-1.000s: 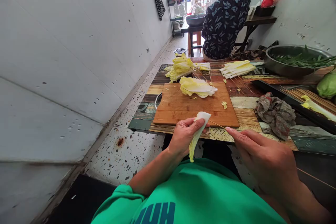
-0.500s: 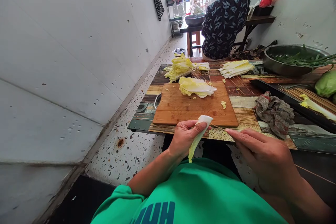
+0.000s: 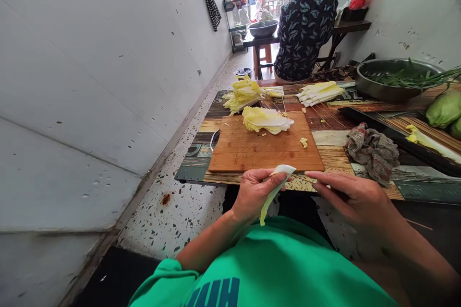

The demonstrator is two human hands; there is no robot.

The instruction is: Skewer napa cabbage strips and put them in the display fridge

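Note:
My left hand [image 3: 256, 193] is closed on a folded strip of napa cabbage leaf [image 3: 272, 196], its white stem end up and the yellow-green tip hanging down. To its right, my right hand [image 3: 351, 196] pinches a thin bamboo skewer [image 3: 301, 178] that runs toward the stem end; the skewer's far end is hidden behind the leaf and fingers. Both hands are just in front of the table's near edge. Beyond them, loose cabbage leaves [image 3: 268, 120] lie on the wooden cutting board [image 3: 266, 151].
Behind the board are a heap of cabbage [image 3: 243, 93] and skewered cabbage pieces [image 3: 320, 92]. A grey rag [image 3: 374, 151] lies right of the board, beside a black tray [image 3: 391, 136] of skewers. A metal bowl [image 3: 383, 91] holds long greens. A person [image 3: 306, 33] sits beyond the table.
My right hand has moved left, closer to the cabbage, so less of the skewer shows between my hands. The cabbage strip has tilted slightly. The whole view has shifted a little.

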